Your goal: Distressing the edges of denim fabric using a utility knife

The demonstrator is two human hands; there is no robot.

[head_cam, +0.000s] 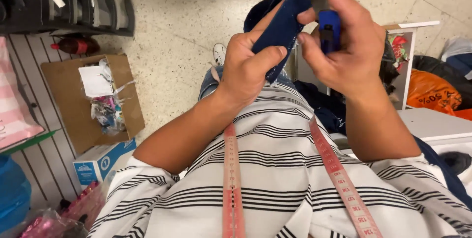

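My left hand (248, 61) grips a strip of dark navy fabric (283, 22), thumb pressed across it, held up in front of my chest. My right hand (346, 41) holds a small blue tool (329, 29) with a grey blade pointing up, right beside the fabric's edge. The fingertips of both hands nearly touch at the cloth. A red measuring tape (231, 179) hangs around my neck over my white, black-striped shirt (290, 179). More navy cloth (324, 105) lies below my right hand.
A flattened cardboard piece (66, 100) with paper and scraps lies on the speckled floor at left, next to a blue-and-white box (101, 162). A dark bottle (73, 45) lies beyond it. A white table (432, 122) and an orange bag (432, 90) stand at right.
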